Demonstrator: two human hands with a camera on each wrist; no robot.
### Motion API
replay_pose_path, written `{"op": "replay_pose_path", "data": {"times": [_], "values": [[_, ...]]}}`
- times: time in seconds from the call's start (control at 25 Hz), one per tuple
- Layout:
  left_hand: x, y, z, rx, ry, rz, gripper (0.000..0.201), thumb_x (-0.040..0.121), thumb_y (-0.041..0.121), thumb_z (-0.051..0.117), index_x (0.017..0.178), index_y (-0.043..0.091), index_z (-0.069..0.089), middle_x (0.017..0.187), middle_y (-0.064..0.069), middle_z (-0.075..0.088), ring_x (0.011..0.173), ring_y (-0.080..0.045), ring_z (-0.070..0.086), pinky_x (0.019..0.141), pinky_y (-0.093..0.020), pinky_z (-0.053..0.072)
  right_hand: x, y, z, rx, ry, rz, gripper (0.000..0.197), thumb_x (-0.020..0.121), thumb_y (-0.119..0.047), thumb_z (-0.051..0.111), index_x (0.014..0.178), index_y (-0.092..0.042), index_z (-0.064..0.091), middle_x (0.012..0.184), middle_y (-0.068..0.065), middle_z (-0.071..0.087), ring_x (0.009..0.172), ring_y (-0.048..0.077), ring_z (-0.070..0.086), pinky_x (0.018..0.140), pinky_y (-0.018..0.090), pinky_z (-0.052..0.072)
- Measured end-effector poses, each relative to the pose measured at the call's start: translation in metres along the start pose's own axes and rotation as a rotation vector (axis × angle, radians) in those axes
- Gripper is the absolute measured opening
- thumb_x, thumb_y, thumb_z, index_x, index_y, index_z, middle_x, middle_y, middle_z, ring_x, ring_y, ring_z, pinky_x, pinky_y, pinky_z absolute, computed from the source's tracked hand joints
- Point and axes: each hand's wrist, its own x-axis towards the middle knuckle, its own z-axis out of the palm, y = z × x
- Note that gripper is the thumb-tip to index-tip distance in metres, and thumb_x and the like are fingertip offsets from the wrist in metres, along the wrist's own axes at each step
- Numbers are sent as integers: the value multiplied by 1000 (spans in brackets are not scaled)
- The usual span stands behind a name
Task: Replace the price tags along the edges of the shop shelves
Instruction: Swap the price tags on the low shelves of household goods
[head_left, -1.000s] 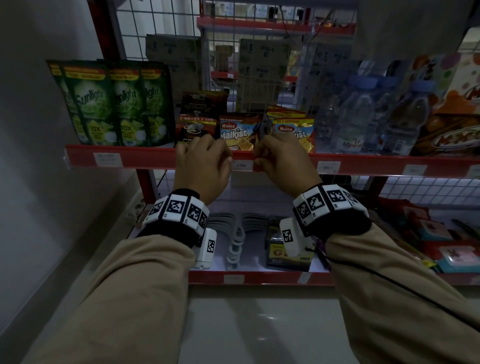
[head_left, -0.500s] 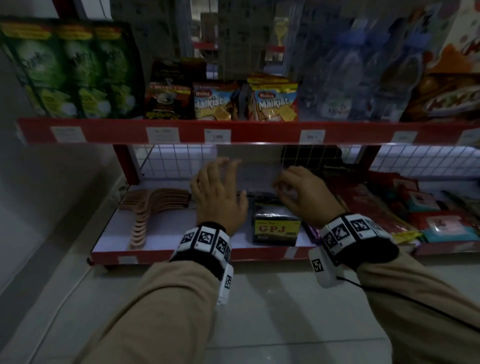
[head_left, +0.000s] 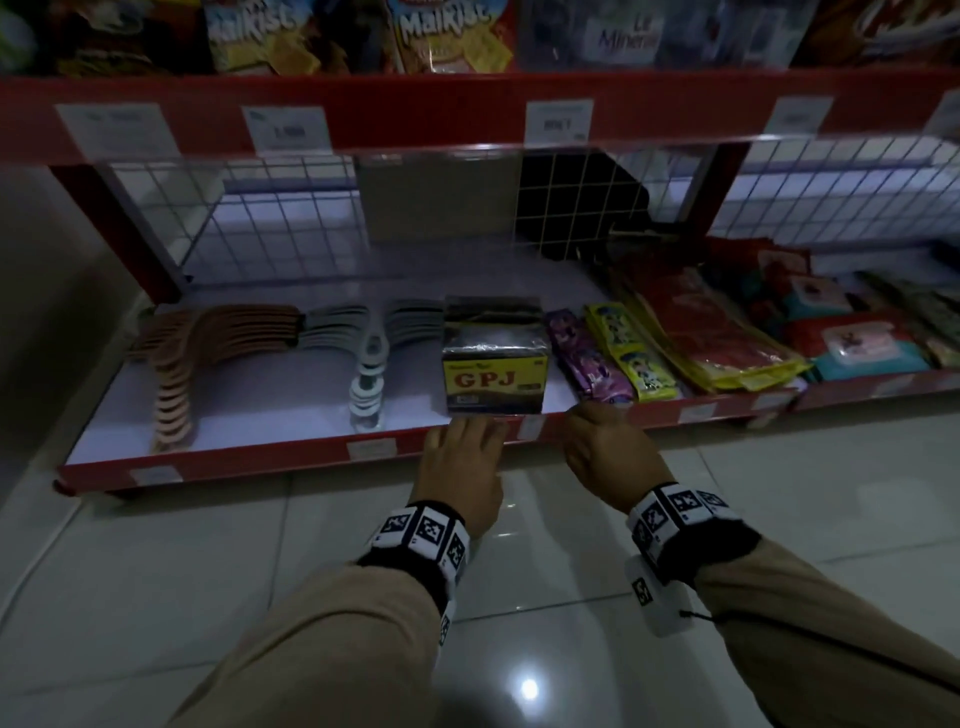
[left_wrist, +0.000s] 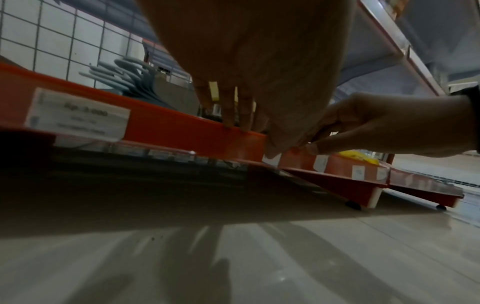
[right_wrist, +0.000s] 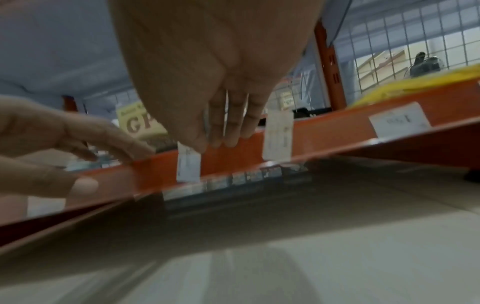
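Note:
My left hand (head_left: 466, 431) lies with straight fingers on the red front edge of the bottom shelf (head_left: 249, 460), just before the GPJ box (head_left: 496, 371). In the left wrist view its fingertips (left_wrist: 240, 123) touch the top of that edge. My right hand (head_left: 584, 418) is a little to the right. In the right wrist view its thumb and forefinger (right_wrist: 200, 144) pinch the top of a small white price tag (right_wrist: 188, 165) standing upright against the edge. The same price tag (head_left: 530, 428) shows between both hands. Another tag (right_wrist: 278, 137) sticks up to the right.
Further tags (head_left: 370, 448) sit along the bottom edge, and more on the upper shelf edge (head_left: 558, 122). Stacks of hangers (head_left: 176, 364), sachets (head_left: 613, 358) and packets (head_left: 717, 332) lie on the shelf. Glossy tiled floor (head_left: 519, 649) stretches below my arms.
Both hands came down from the upper shelf's edge to the bottom shelf's front edge. My view tilted down with them. The right hand now pinches a tag there.

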Motion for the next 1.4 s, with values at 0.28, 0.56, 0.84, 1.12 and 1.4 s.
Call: {"op": "replay_pose_path", "data": {"times": [0.28,0.56,0.84,1.12,1.4], "values": [[3,10,12,59,36,-56,61,84,33,52,141,22,31,137,-2,34,121,-26,33,94,-37,30,-8,6,18,-106,60,20,24,77,-11,63,100,-6,63,101,13,62,84,35,55,69,43,49],[3,15,17,32,86,-81,63,82,30,55,140,24,35,135,-3,40,117,-26,38,93,-38,30,4,3,20,-85,46,148,32,77,-28,64,103,-12,58,106,13,53,94,33,47,75,42,43],[4,12,22,18,81,-41,59,86,27,52,142,25,34,136,-2,40,122,-25,37,98,-37,30,7,5,25,-48,95,154,24,79,-27,65,98,-13,59,99,9,56,94,34,48,75,42,41],[9,11,15,-36,49,-65,52,83,23,52,133,26,41,125,-1,44,112,-24,40,89,-34,34,17,-3,35,202,252,243,14,83,-25,68,94,-16,71,98,7,62,95,32,52,80,46,43],[20,1,5,-337,96,-90,32,96,23,44,125,15,53,119,-4,54,112,-24,45,92,-35,39,26,-4,27,661,352,245,4,85,-12,67,86,-15,66,82,-2,68,78,10,64,71,28,54]]}}
